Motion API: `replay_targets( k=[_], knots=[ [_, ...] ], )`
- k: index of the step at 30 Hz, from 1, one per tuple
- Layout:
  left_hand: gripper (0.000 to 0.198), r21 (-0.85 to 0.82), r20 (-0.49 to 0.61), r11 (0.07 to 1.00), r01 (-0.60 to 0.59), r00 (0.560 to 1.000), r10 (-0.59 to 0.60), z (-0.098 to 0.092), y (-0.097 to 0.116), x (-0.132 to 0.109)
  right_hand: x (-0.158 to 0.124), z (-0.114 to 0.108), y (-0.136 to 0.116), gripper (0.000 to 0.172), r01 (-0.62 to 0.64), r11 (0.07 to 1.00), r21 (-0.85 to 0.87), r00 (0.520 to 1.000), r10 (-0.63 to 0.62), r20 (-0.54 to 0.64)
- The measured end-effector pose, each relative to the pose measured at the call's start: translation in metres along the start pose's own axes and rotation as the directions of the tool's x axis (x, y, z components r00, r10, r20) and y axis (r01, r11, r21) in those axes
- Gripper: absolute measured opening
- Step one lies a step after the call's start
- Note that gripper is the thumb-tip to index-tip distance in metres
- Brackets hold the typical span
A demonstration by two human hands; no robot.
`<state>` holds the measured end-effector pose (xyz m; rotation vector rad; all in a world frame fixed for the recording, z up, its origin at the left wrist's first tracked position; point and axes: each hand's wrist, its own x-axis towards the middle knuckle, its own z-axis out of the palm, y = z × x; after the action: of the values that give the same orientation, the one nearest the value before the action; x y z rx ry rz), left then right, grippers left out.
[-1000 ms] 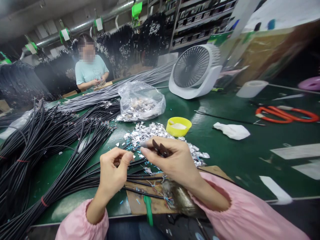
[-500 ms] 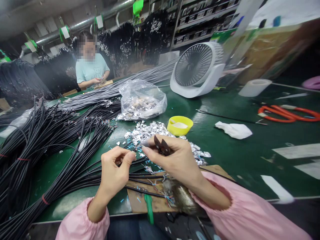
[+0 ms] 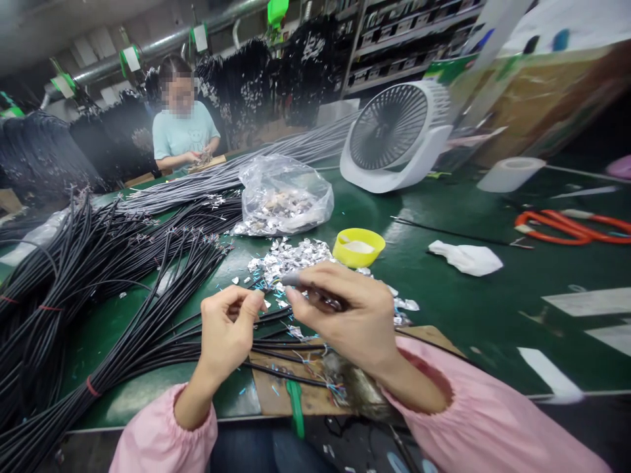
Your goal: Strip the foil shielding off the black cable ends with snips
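Observation:
My left hand is closed, thumb and fingertips pinched on the end of a black cable. My right hand is curled round small dark wire cutters, mostly hidden by its fingers. Its thumb and covered forefinger point at the pinched cable end, a short gap away. Beneath both hands run several black cables, their stripped ends with thin coloured wires lying over a brown board. Silver foil scraps and blue wire bits lie just beyond.
A clear bag of scraps, a yellow dish and a white fan stand beyond my hands. Bundles of black cables fill the left side. At right lie a crumpled white piece and an orange-handled tool. A co-worker sits opposite.
The wire cutters have turned down into my right hand; their dark points no longer stick up above the fingers. My left hand keeps its pinch. The view has shifted slightly.

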<state>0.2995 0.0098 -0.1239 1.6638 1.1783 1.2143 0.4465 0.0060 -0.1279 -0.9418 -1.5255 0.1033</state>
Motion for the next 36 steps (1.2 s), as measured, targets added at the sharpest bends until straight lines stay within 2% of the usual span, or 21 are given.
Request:
replay_targets(
  k=[2,5,7,10,11,13,15,16,17,18,22,24,28,31,36],
  knots=[
    [0.027,0.033,-0.012,0.999,0.001,1.0,0.0,0.001,-0.001,-0.001,-0.003,0.0,0.002,0.005,0.103,0.993,-0.049,0.994,-0.104,-0.016],
    [0.023,0.087,-0.042,0.996,-0.031,0.999,0.035,0.003,-0.006,-0.003,-0.006,0.002,0.005,0.006,0.143,0.988,-0.058,0.989,-0.144,-0.017],
    [0.016,0.1,-0.055,0.993,-0.07,0.996,0.076,0.004,-0.01,-0.003,-0.006,0.003,0.006,0.007,0.087,0.996,-0.031,0.996,-0.087,0.004],
    [0.009,0.132,-0.074,0.978,-0.161,0.982,0.172,0.004,-0.016,-0.002,-0.002,0.002,0.006,0.01,-0.142,0.986,0.088,0.986,0.132,0.103],
    [0.007,0.154,-0.076,0.968,-0.198,0.974,0.211,0.004,-0.017,-0.001,0.001,0.0,0.007,0.012,-0.243,0.959,0.143,0.962,0.219,0.166],
    [0.006,0.2,-0.064,0.941,-0.274,0.954,0.292,0.002,-0.018,0.0,0.006,-0.005,0.008,0.016,-0.435,0.867,0.244,0.872,0.339,0.353],
    [0.008,0.23,-0.015,0.919,-0.321,0.943,0.333,0.0,-0.016,0.002,0.011,-0.011,0.01,0.022,-0.577,0.765,0.287,0.755,0.365,0.544],
    [0.01,0.232,0.018,0.916,-0.328,0.943,0.333,-0.001,-0.015,0.002,0.012,-0.013,0.01,0.025,-0.615,0.734,0.288,0.711,0.357,0.606],
    [0.013,0.226,0.054,0.92,-0.319,0.948,0.315,-0.002,-0.014,0.002,0.013,-0.014,0.011,0.028,-0.622,0.729,0.285,0.693,0.343,0.634],
    [0.016,0.211,0.092,0.931,-0.299,0.954,0.286,-0.003,-0.012,0.003,0.013,-0.014,0.011,0.029,-0.601,0.748,0.281,0.705,0.331,0.627],
    [0.029,0.107,0.196,0.97,-0.22,0.961,0.197,-0.006,-0.006,0.003,0.009,-0.005,0.009,0.025,-0.398,0.901,0.173,0.861,0.302,0.409],
    [0.032,0.06,0.199,0.979,-0.195,0.963,0.18,-0.007,-0.004,0.003,0.008,-0.002,0.007,0.024,-0.348,0.928,0.135,0.888,0.281,0.363],
    [0.034,0.023,0.168,0.992,-0.122,0.979,0.116,-0.006,-0.001,0.002,0.009,-0.003,0.005,0.026,-0.274,0.938,0.21,0.905,0.178,0.385],
    [0.032,0.032,0.118,0.996,-0.082,0.99,0.077,-0.005,-0.002,0.0,0.01,-0.008,0.005,0.029,-0.276,0.934,0.227,0.91,0.178,0.373],
    [0.03,0.079,0.078,0.991,-0.105,0.992,0.099,-0.004,-0.006,-0.001,0.009,-0.009,0.007,0.03,-0.377,0.902,0.212,0.853,0.248,0.459]
  ],
)
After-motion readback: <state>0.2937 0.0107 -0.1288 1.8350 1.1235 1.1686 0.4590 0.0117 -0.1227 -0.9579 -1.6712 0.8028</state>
